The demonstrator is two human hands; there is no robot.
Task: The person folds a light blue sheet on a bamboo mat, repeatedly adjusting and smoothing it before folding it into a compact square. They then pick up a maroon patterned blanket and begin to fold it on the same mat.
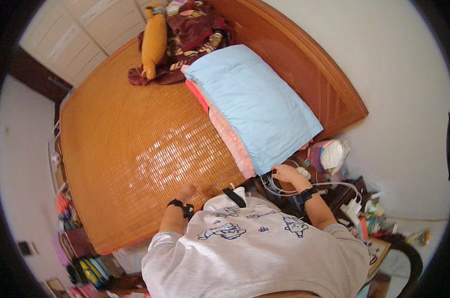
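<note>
My right hand [287, 174] is at the near corner of a light blue folded quilt or pillow [249, 102], with its fingertips bent by the fabric's edge. Whether they pinch the cloth is not plain. Pink plush bedding [230, 138] and a red layer [197, 95] show beneath the blue piece. My left hand [187, 192], somewhat blurred, hovers over or rests on the near side of a bamboo sleeping mat [109, 149] on the bed; its fingers are hard to make out. Each wrist wears a black strap.
A wooden headboard [299, 74] borders the bedding. A yellow plush toy [154, 43] lies by a crumpled maroon blanket [191, 31] at the far end. Beside my right arm are white cables [336, 183], a power strip [351, 208] and a plastic-wrapped pack [331, 155].
</note>
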